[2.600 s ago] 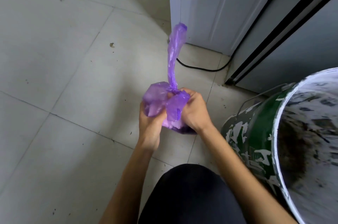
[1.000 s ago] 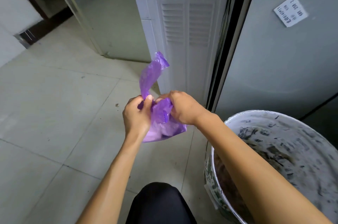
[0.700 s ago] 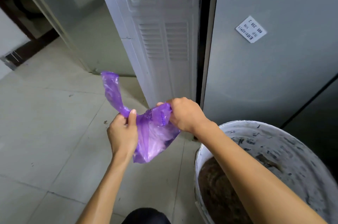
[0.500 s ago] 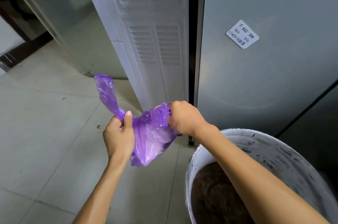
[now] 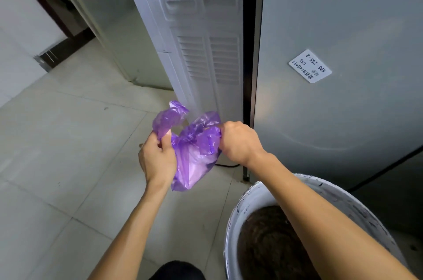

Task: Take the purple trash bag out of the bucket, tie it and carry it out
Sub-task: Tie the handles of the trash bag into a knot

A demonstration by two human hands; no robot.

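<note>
The purple trash bag (image 5: 194,156) hangs in the air between my hands, its body sagging below them. My left hand (image 5: 156,158) pinches one loose purple end, which curls up and over to the left. My right hand (image 5: 239,142) is closed around the bag's other gathered end at the right. The bucket (image 5: 238,208), white-rimmed and paint-stained with a dark inside, stands on the floor at the lower right, under my right forearm, with no bag in it.
A white louvred appliance panel (image 5: 201,39) and a grey cabinet side with a paper label (image 5: 310,66) rise right behind the bag. A black cable (image 5: 227,165) lies at their base. Tiled floor (image 5: 57,153) spreads to the left toward a doorway (image 5: 57,34).
The view rose from the floor as the bag was lifted from floor level to mid-air. The long loose end, earlier straight up, now curls down over my left hand.
</note>
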